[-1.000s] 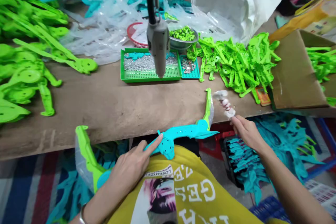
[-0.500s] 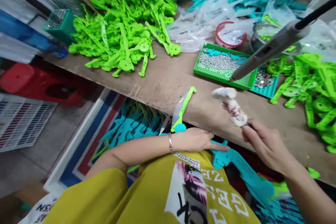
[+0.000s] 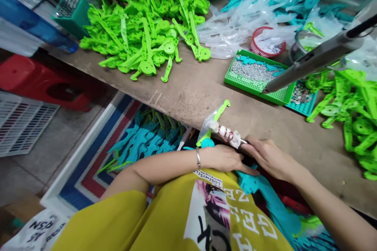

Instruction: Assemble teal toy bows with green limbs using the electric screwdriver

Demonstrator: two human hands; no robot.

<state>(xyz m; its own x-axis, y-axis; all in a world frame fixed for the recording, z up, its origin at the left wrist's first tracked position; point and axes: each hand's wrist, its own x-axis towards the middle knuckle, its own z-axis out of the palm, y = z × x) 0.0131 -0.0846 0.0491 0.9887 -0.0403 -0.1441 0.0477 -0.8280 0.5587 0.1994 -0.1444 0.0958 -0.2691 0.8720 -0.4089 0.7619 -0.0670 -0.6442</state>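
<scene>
In my right hand (image 3: 265, 155) is a hammer (image 3: 228, 135), its head and neck wrapped in white material with red marks. The fingers close around its thin handle, and the wrapped head lies over a green plastic arm (image 3: 222, 110) with a clear film at the table edge. My left hand (image 3: 228, 157) rests near my waist, curled over a teal plastic piece (image 3: 250, 182), one finger stretched along it. A teal disc (image 3: 207, 142) shows just beyond the left wrist, at the green arm's lower end. What lies under the left palm is hidden.
Piles of green plastic parts (image 3: 144, 43) cover the table's left and right. A green tray (image 3: 256, 74) of small metal pieces stands below a hanging grey power screwdriver (image 3: 315, 60). Behind are a red basket (image 3: 266, 43) and clear bags (image 3: 232, 27). Teal parts (image 3: 147, 141) lie below the table edge.
My right hand has swung the hammer left and down, from above the brown table to over the green arm. My left hand stays on the teal piece. The view has shifted slightly.
</scene>
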